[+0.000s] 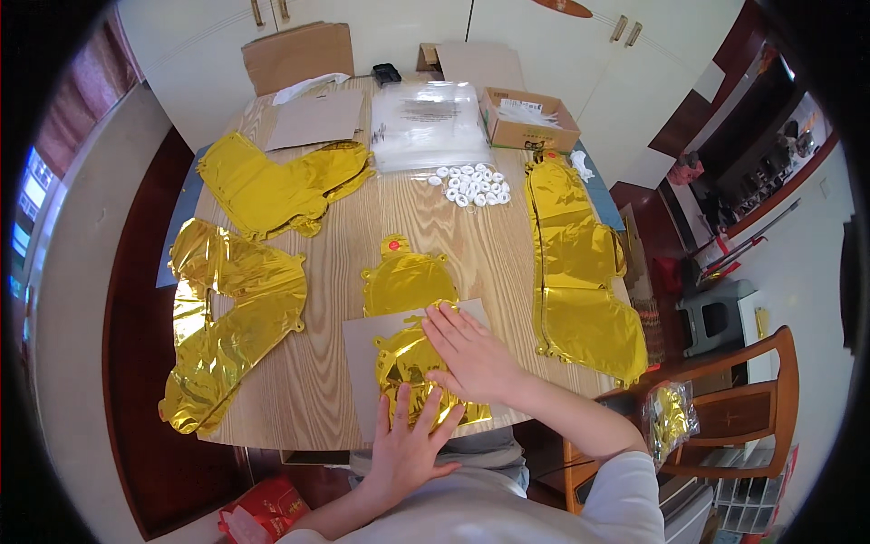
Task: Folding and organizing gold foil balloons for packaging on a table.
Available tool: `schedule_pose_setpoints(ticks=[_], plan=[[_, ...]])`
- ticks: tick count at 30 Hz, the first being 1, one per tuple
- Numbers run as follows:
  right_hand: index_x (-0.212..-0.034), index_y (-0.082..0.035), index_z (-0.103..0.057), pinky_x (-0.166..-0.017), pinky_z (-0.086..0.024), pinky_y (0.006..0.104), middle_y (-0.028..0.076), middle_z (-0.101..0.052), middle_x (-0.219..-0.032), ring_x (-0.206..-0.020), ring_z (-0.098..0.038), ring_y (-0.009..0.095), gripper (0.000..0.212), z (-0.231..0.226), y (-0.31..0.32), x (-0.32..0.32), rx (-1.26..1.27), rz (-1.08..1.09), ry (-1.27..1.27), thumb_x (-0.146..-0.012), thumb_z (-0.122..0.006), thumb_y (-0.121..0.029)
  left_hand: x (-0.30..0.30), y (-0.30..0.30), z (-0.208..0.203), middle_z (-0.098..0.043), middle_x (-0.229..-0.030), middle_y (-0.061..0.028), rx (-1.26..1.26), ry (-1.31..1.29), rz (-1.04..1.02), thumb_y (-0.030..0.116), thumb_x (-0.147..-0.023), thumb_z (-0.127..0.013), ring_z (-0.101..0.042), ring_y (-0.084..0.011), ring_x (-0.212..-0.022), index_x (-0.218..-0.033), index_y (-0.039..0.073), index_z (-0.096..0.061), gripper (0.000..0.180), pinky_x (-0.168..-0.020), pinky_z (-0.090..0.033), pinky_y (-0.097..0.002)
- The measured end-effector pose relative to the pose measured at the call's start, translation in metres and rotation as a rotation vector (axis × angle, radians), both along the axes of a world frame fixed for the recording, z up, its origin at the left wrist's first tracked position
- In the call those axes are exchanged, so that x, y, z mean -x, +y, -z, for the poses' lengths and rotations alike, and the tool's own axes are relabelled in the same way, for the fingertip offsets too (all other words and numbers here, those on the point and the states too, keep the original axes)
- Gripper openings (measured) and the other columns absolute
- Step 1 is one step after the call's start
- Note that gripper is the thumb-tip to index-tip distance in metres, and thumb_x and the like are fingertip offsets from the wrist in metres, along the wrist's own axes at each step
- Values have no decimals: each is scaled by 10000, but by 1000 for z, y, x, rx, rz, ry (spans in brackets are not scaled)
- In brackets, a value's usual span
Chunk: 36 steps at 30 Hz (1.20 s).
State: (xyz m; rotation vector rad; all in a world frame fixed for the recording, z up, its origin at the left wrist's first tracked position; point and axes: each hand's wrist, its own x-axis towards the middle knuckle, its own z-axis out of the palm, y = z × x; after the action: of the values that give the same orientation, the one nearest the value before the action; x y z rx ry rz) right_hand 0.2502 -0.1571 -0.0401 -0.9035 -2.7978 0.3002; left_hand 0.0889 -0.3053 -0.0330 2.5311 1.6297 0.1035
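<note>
A flat gold foil balloon [408, 283] lies at the near middle of the table, its lower part over a grey cardboard sheet [361, 376]. At its top end is a tab with a small red spot. My right hand [476, 358] rests flat across the foil and the sheet, fingers stretched toward the upper left. Below it, my left hand [406, 453] presses the foil's near end with fingers spread. The foil under my palms is partly hidden and looks folded and creased.
More gold foil balloons lie at the left [240, 308], far left [263, 186] and right [575, 263]. Toward the back are white rings [473, 185], clear plastic bags [426, 131], an open carton [530, 122] and a cardboard sheet [313, 120]. A wooden chair [761, 399] stands at the right.
</note>
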Motion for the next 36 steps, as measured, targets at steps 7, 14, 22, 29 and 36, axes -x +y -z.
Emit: schedule_pose_setpoints(ticks=[7,14,22,29,36], plan=[[-1486,-33,-351,-1172,-163,569,186,-326,-1550,-1454,-259,369,672,10,22,11,-120,106,-41,-969,-483,-440,1,1,-4,-365,-1495,-129,38,7,6,668,-632,-748,-299,-530,-1344,-1409,313,-483,894,-1086,-213,-695],[-1505,-128,-356,-1173,-121,594,150,-304,-1570,-1472,-222,353,614,18,57,23,-253,200,-40,-991,-413,-461,1,0,-3,-376,-1485,-130,13,1,14,647,-614,-772,-319,-528,-1333,-1411,309,-478,914,-1079,-226,-695],[-1508,-129,-351,-1172,-145,581,124,-276,-1585,-1481,-201,336,621,0,76,32,-350,255,-71,-986,-448,-453,1,0,-4,-388,-1476,-119,6,-21,6,629,-599,-789,-328,-527,-1323,-1405,309,-481,920,-1068,-249,-689],[-1395,-94,-506,-1177,-127,593,102,-437,-1486,-1433,-319,297,556,-28,39,51,-301,-117,-102,-933,-546,-398,2,-2,-2,-391,-1481,-117,-7,-14,-2,657,-598,-775,-311,-515,-1338,-1409,312,-487,927,-1095,-206,-687],[-1417,-42,-460,-1191,-144,536,134,-419,-1493,-1433,-325,267,687,3,-25,44,122,-447,139,-849,-559,-415,3,0,5,-406,-1456,-143,109,81,12,674,-659,-722,-265,-503,-1365,-1365,291,-547,821,-1110,-184,-689]])
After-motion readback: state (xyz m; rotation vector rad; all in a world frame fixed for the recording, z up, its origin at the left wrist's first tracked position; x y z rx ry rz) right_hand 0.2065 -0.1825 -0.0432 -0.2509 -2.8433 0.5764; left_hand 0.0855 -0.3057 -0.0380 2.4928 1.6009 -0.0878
